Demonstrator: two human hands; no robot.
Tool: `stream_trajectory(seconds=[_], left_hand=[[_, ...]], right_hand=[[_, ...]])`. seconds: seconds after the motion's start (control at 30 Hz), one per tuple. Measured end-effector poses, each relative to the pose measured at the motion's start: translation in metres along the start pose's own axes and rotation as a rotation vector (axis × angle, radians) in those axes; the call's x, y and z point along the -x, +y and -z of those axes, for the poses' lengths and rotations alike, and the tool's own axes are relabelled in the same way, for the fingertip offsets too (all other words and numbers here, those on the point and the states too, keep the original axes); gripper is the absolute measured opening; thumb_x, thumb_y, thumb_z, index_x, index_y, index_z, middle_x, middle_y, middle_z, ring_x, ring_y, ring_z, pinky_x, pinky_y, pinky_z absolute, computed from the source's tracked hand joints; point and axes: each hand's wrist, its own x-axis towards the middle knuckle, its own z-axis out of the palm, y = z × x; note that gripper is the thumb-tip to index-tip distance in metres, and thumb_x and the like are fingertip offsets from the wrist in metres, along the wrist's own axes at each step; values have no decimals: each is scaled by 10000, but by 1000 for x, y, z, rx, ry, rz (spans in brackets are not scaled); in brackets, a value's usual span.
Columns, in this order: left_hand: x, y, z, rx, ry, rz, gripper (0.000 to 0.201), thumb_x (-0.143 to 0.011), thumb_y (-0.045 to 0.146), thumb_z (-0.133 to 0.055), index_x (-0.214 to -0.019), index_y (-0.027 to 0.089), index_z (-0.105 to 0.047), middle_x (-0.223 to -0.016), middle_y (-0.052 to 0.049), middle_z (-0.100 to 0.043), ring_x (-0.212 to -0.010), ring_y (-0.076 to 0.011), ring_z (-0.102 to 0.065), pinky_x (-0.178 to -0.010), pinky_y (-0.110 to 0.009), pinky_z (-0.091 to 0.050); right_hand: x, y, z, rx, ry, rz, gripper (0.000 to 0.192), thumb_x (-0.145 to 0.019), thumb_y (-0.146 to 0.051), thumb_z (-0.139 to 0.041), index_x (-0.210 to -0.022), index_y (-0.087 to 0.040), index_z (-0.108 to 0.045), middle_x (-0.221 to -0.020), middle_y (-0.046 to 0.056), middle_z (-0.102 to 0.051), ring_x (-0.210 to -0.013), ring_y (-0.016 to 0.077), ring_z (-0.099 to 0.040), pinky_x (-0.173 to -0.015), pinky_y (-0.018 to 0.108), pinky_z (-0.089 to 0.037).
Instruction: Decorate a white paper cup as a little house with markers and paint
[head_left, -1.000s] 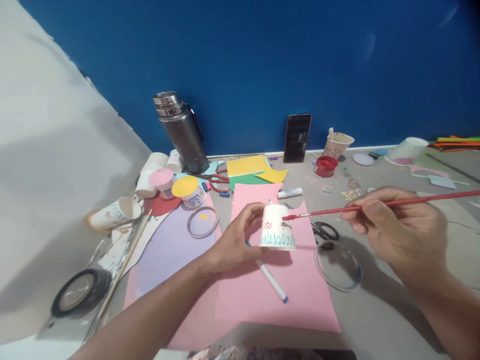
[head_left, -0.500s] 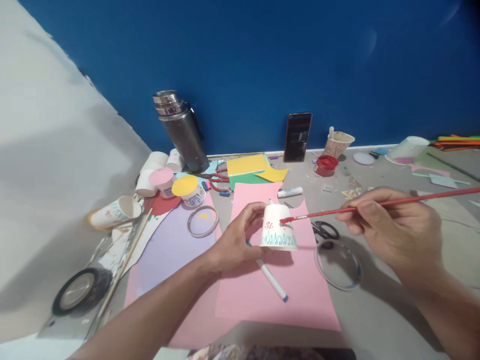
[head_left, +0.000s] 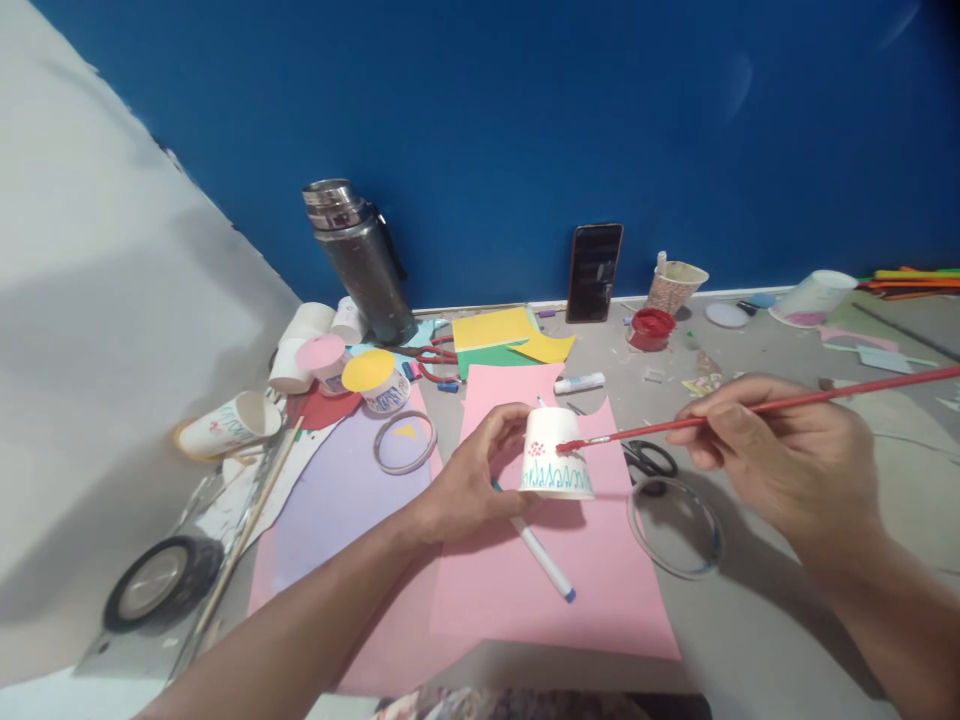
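Observation:
My left hand [head_left: 480,465] grips a white paper cup [head_left: 541,440], turned upside down above the pink paper [head_left: 600,600]. Red dots and a zigzag of green and blue strokes decorate the cup's side. In my right hand [head_left: 780,450] is a red paintbrush [head_left: 667,427], held in a pinch. Its red-loaded tip is at the cup's side, right of the cluster of dots. Below the cup, a white marker [head_left: 547,560] with a blue end lies on the pink paper. Behind the brush stands a small pot of red paint [head_left: 651,328].
Black-handled scissors [head_left: 651,460] and a tape ring [head_left: 634,525] lie under my right hand. To the left are another ring [head_left: 381,455], decorated cups [head_left: 386,390] and a black tape roll [head_left: 124,600]. A steel flask [head_left: 364,270] and a phone [head_left: 595,272] lean against the blue wall.
The brush tip has shifted slightly left and down on the cup's side, and my right hand has moved a little left with it. My left hand keeps the cup nearly still.

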Motion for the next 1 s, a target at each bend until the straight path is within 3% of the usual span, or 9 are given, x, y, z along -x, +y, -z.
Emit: stream_trajectory(seconds=[0.17,0.4,0.6,0.8,1.0], left_hand=[[0,-1,1,-5,-5,-8,754,-690,89,-855,-1344,265,-521,-1501,-135,-596,-1502,-348,-512,-1287,-518,-365],[0,-1,0,-9,-2,-16,728,-715,121,-861,-1346,262,-526,-1493,-138,-601,-1491,-344,-523,-1286,-515,-369],[1,1,1,-2,15,13,743,-700,128,-874,-1347,273,-539,-1506,-140,-602,-1515,-364,-496,-1291,-534,-353],[0,1,1,0,13,-12,732,-706,139,-886,-1345,268,-553,-1487,-138,-611,-1492,-353,-518,-1279,-525,-370],[0,-2,1,17,8,-8,739,-709,133,-883,-1348,270,-539,-1501,-139,-602,-1501,-355,-509,-1282,-521,-366]], right_hand=[[-2,1,1,-77,31,-10,225,-900,-456,-796,-743,-297,-770,-670,41,-749,-536,222,-646,-440,375,-521],[-1,3,0,-64,-1,2,250,-893,-440,-813,-748,-244,-764,-650,29,-751,-475,153,-611,-432,289,-537],[-5,3,3,-75,61,36,243,-880,-401,-833,-748,-211,-758,-653,40,-754,-501,148,-625,-445,261,-524],[-4,5,4,-62,11,9,266,-880,-429,-828,-749,-209,-756,-645,40,-749,-500,144,-628,-453,255,-523],[-4,5,3,-65,52,9,282,-874,-452,-833,-741,-218,-749,-659,38,-749,-524,168,-646,-453,283,-520]])
